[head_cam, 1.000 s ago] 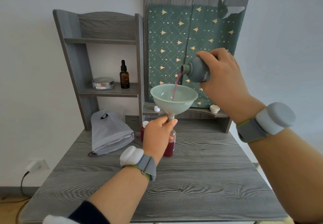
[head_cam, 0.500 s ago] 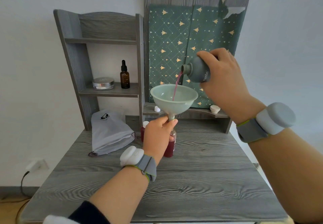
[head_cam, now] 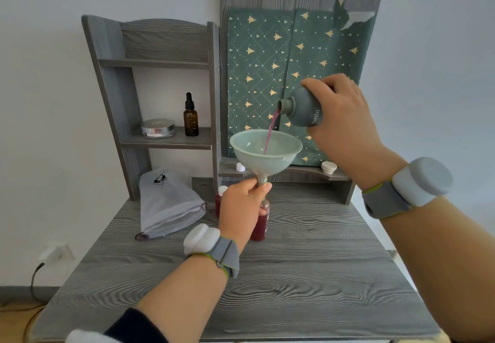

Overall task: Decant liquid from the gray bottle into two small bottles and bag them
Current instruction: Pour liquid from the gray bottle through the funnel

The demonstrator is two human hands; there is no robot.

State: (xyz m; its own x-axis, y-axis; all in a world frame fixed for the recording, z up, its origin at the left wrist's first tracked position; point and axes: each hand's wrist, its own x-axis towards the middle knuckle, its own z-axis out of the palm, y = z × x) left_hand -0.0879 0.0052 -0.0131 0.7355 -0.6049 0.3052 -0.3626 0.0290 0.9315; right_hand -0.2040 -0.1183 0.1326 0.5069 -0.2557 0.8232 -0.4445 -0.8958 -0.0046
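Note:
My right hand (head_cam: 342, 125) grips the gray bottle (head_cam: 301, 109), tipped with its mouth to the left. A thin pink stream falls from it into a pale green funnel (head_cam: 265, 152). My left hand (head_cam: 241, 208) pinches the funnel's neck over a small clear bottle (head_cam: 261, 222) standing on the desk, partly filled with dark red liquid. A second small bottle (head_cam: 221, 198) with a white cap stands just behind my left hand, mostly hidden. A gray drawstring bag (head_cam: 167, 200) lies at the left of the desk.
A brown dropper bottle (head_cam: 190, 116) and a silver tin (head_cam: 158, 128) sit on the shelf unit's (head_cam: 166, 142) ledge. Two white caps, a small white cap (head_cam: 240, 167) and a larger white cap (head_cam: 328, 167), lie on the ledge under the green patterned panel (head_cam: 294, 69). The wooden desk (head_cam: 267, 283) drops off at right.
Pouring continues. Both hands and the funnel hold nearly the same positions across the frames.

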